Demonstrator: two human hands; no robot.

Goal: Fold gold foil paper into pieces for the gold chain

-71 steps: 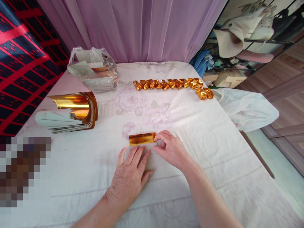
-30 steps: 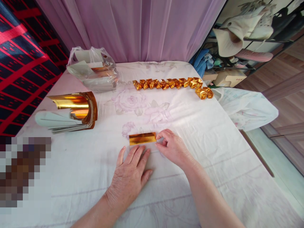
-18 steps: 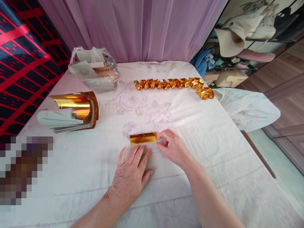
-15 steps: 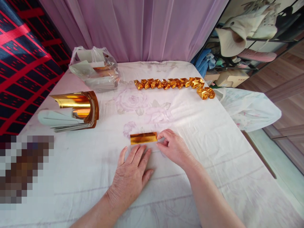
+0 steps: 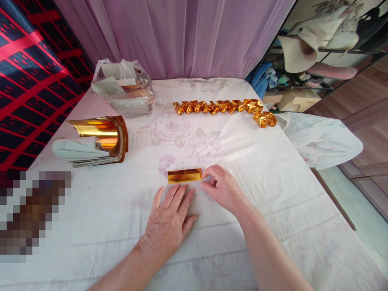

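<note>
A: Where does the gold strip lie, and how do the hands meet it?

B: It lies flat on the cloth-covered surface. The right hand pinches its right end between thumb and fingertips. The left hand lies spread and flat just below it, fingertips at its near edge, probably to steady it.

A: And the surrounding items?

B: A row of folded gold pieces lines the far side, seemingly kept clear of the working area. A curled stack of gold sheets and a plastic bag sit at far left.
</note>
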